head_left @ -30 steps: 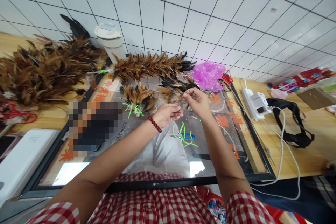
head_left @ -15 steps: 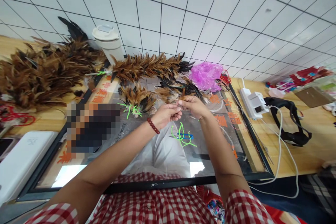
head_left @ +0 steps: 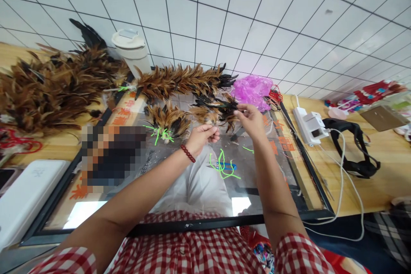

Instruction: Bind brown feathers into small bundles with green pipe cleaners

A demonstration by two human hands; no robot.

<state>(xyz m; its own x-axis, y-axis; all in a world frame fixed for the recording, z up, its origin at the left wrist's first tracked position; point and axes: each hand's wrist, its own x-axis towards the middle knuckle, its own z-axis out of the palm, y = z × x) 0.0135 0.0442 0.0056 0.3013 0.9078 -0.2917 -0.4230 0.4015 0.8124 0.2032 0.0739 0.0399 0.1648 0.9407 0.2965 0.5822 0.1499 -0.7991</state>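
My left hand [head_left: 203, 138], with a red bead bracelet [head_left: 187, 153] at its wrist, is closed in a pinch above the glass tabletop. What lies between its fingertips is too small to make out. Light brown feathers [head_left: 204, 114] show just beyond it. My right hand [head_left: 252, 121] is at the right end of the loose dark feathers [head_left: 221, 105], thumb and forefinger closing on a black feather there. Left of my hands lies a brown feather bunch [head_left: 168, 120] with green ties [head_left: 163, 134]. Green strands [head_left: 224, 167] lie nearer me, over a small blue tool [head_left: 230, 166].
Behind runs a long feather garland [head_left: 183, 81], with a purple plastic bag [head_left: 252, 92] at its right. A white cup [head_left: 130, 47] and a big feather pile [head_left: 54, 90] stand left. A power strip [head_left: 306, 126] and black headband [head_left: 353, 150] lie right; a white box [head_left: 32, 201], left.
My hands were together at the middle and are now apart. The right hand moved right and away from me to the dark feathers; the left shifted slightly left. A short green strand now shows near my right forearm.
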